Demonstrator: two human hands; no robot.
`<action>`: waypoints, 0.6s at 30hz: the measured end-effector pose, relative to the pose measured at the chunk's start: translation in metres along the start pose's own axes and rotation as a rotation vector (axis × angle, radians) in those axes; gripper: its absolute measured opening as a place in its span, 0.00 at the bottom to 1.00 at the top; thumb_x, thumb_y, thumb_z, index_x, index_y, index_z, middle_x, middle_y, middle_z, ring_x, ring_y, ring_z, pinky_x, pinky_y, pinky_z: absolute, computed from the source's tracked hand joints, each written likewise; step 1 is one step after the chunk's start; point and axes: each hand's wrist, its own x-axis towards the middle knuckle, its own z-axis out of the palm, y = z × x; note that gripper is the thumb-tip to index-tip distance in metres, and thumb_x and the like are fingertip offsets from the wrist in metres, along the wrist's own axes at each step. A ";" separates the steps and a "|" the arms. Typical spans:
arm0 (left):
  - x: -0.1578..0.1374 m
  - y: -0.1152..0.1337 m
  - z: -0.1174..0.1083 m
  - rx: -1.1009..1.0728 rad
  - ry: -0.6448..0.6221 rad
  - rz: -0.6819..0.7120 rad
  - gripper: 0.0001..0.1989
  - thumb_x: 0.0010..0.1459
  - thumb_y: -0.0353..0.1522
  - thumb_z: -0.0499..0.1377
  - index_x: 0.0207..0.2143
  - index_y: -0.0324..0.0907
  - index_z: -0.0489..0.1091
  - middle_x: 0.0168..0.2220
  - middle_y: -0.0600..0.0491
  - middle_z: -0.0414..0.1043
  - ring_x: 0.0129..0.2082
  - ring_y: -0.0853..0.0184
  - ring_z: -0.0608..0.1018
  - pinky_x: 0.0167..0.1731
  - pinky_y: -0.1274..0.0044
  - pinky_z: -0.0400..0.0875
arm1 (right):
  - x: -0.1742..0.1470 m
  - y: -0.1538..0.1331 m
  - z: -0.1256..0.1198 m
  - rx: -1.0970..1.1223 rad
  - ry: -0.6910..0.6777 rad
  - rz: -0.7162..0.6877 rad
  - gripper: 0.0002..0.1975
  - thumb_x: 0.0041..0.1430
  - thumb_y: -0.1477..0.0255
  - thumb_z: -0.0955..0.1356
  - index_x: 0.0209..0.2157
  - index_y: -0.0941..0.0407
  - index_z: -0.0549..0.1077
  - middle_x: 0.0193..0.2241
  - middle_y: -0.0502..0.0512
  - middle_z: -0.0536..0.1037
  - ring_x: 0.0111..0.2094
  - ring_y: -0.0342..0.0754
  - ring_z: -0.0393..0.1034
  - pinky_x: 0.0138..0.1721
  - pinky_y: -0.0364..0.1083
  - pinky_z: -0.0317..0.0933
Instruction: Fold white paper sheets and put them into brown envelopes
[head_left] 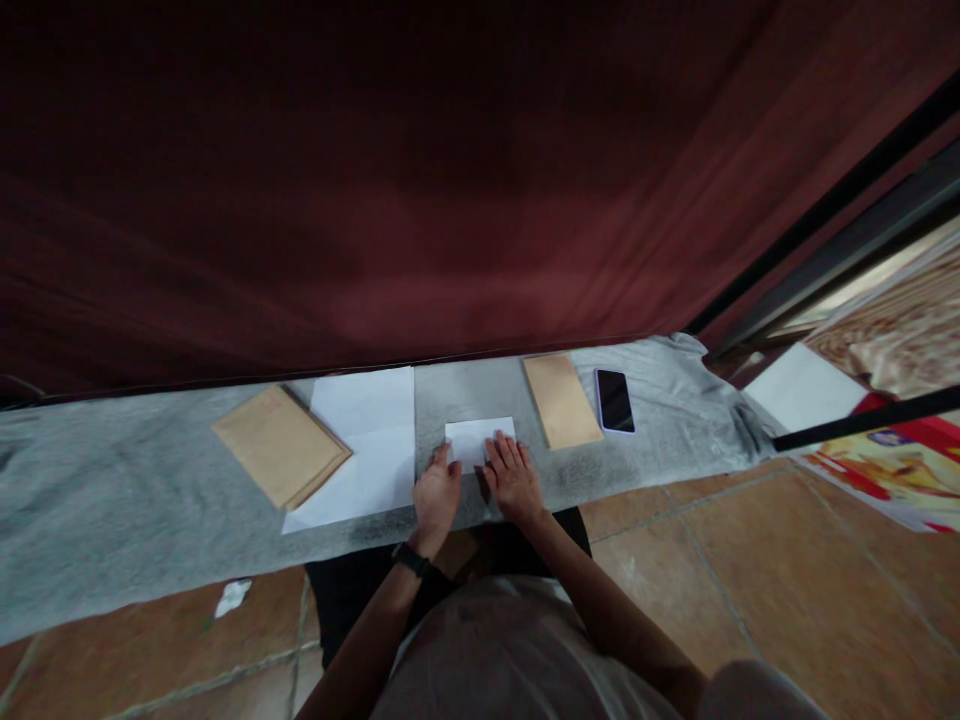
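Observation:
A small white sheet of paper [466, 440], apparently folded, lies flat on the grey cloth in front of me. At its lower left corner is my left hand [436, 495], thumb and index finger at the paper's edge and the other fingers curled in. My right hand [516, 482] rests palm down over the paper's right part, its fingers stretched out and slightly apart. To the left is a large white sheet [375, 440], partly under a stack of brown envelopes [274, 440]. Another brown envelope [562, 400] lies to the right of my right hand.
A grey cloth [135, 500] covers the long, narrow surface, with a dark red curtain-like wall [450, 200] behind it. A phone [616, 402] lies beyond the right envelope. Crumpled white tissue [232, 597] is on the tiled floor. Dark metal bars [825, 220] stand at right.

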 end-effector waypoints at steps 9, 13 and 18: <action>-0.001 0.031 0.038 -0.125 -0.120 0.534 0.25 0.68 0.38 0.50 0.65 0.43 0.62 0.70 0.45 0.57 0.72 0.57 0.53 0.70 0.59 0.46 | -0.001 0.003 -0.002 -0.018 -0.136 -0.021 0.30 0.67 0.74 0.62 0.69 0.63 0.59 0.69 0.67 0.59 0.70 0.59 0.51 0.69 0.60 0.44; 0.005 0.022 0.046 -0.063 -0.089 0.507 0.28 0.68 0.39 0.50 0.68 0.40 0.58 0.71 0.42 0.54 0.73 0.57 0.52 0.70 0.58 0.43 | -0.005 0.010 -0.002 -0.014 -0.066 0.018 0.29 0.69 0.74 0.58 0.70 0.62 0.55 0.69 0.65 0.58 0.70 0.58 0.51 0.68 0.61 0.44; 0.007 0.006 0.044 0.098 0.012 0.432 0.30 0.68 0.36 0.48 0.69 0.31 0.54 0.71 0.36 0.50 0.73 0.53 0.51 0.69 0.57 0.45 | -0.004 0.019 -0.006 0.021 -0.020 0.098 0.27 0.73 0.69 0.56 0.69 0.64 0.58 0.68 0.66 0.61 0.69 0.58 0.53 0.68 0.61 0.45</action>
